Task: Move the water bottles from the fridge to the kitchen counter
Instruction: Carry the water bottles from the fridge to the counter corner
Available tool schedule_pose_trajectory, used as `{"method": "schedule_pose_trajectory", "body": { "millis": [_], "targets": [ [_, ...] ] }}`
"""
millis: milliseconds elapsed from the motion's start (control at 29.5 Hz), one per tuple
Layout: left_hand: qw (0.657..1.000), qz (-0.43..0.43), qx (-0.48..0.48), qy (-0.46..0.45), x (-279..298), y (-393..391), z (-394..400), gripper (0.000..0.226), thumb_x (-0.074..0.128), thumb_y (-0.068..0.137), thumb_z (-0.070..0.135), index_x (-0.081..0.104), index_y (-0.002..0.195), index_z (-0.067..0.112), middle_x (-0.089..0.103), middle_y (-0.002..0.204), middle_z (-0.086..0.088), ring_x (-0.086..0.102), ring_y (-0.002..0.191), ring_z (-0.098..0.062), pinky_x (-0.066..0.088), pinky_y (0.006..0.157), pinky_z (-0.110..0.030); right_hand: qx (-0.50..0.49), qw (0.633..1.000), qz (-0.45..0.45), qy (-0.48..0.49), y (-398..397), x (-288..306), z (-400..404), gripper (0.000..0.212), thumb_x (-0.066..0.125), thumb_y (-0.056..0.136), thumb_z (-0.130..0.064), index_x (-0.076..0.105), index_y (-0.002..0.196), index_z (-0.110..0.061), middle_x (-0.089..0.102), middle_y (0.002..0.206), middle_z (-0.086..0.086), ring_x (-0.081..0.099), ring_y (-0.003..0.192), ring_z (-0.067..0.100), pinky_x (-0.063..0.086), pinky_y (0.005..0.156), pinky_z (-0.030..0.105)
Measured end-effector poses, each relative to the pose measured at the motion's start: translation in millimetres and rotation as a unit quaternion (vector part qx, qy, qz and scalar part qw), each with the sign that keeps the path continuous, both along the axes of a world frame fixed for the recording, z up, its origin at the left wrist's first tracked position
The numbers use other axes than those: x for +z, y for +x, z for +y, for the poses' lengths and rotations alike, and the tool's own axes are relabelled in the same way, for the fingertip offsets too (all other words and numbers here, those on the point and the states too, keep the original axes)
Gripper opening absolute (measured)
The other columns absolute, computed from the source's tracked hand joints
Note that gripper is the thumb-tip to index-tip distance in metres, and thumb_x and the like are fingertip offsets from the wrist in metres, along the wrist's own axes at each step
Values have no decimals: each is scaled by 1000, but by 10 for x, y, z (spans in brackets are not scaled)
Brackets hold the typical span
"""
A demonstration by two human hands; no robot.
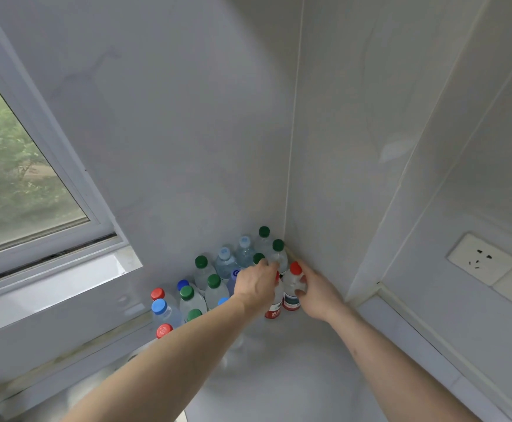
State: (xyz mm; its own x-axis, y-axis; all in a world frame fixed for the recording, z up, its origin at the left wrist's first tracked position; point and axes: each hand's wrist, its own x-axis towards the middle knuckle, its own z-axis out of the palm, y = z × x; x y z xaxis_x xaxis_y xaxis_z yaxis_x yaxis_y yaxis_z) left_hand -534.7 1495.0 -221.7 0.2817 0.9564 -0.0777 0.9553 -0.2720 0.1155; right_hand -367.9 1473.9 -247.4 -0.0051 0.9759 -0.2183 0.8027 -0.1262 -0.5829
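Water bottles (215,287) stand upright, packed together on the pale table (279,376), in the wall corner (286,208). Both hands reach into that corner. The right hand (315,293) wraps its fingers (301,286) around a red-capped bottle (292,284), nearest the corner. The left hand (256,286), just left of it, grips a second red-labelled bottle (274,306), mostly hidden. Both bottles look seated, so letting go seems next.

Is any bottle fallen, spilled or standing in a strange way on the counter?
Nothing stands out. The bottles stand upright and capped in the corner, with no spill visible. The right hand holds a red-capped bottle, also upright.
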Motion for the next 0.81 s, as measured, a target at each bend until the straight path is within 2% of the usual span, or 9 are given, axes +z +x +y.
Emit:
{"method": "schedule_pose_trajectory", "body": {
  "millis": [136,203,305,339,407,474,610,712,813],
  "targets": [
    [999,-37,-17,-18,117,-111,-308,42,56,99,13,52,139,22,52,130,-4,65,98,-32,45,67,-38,-16,999,36,21,-60,79,-319,80,65,97,-20,23,163,-39,49,154,-4,53,136,20,44,111,32],
    [996,-83,-23,-20,181,-216,-570,45,55,99,19,51,143,27,49,138,2,64,107,-30,52,74,-38,-24,997,69,31,-86,157,-558,76,64,98,-18,27,161,-41,54,147,-5,61,124,17,48,104,29],
    [989,-141,-37,-7,244,-476,-982,41,53,100,23,52,139,35,47,139,10,64,106,-21,56,80,-39,-41,988,144,42,-101,286,-1000,72,63,99,-16,33,156,-47,55,141,-16,69,93,3,53,84,19],
    [987,-157,-41,-9,261,-589,-1119,41,53,100,25,50,139,36,45,139,13,64,106,-17,56,83,-38,-50,985,161,41,-122,332,-1160,70,63,100,-17,33,154,-49,53,138,-22,68,87,0,51,77,13],
    [981,-187,-44,-22,285,-825,-1379,41,54,102,29,47,141,38,42,141,17,61,110,-11,54,88,-31,-69,979,185,44,-177,384,-1464,66,64,100,-20,35,151,-52,51,135,-28,66,90,-7,48,74,9],
    [976,-213,-46,-24,296,-1059,-1620,42,54,103,30,46,142,40,41,141,21,59,113,-6,51,91,-25,-78,976,197,49,-251,401,-1772,65,64,100,-18,37,149,-51,51,137,-27,65,98,-8,49,77,10],
    [967,-252,-26,-22,248,-1444,-2091,39,57,102,30,49,138,42,42,136,28,57,111,0,51,90,-24,-61,981,185,7,-477,411,-2350,63,62,100,-20,37,145,-57,46,141,-31,58,115,-11,53,90,17],
    [959,-282,-13,-22,194,-1551,-2341,36,60,101,29,54,135,40,44,133,29,57,113,1,52,93,-27,-58,983,175,-8,-561,490,-2628,60,60,102,-25,36,148,-56,41,144,-35,48,124,-15,47,101,15],
    [953,-299,-43,-30,216,-1538,-2539,35,60,101,30,55,135,40,45,134,28,55,114,0,50,96,-25,-80,986,143,-2,-621,586,-2912,59,60,102,-32,35,152,-53,39,146,-36,44,131,-12,41,113,23]
  ]
}}
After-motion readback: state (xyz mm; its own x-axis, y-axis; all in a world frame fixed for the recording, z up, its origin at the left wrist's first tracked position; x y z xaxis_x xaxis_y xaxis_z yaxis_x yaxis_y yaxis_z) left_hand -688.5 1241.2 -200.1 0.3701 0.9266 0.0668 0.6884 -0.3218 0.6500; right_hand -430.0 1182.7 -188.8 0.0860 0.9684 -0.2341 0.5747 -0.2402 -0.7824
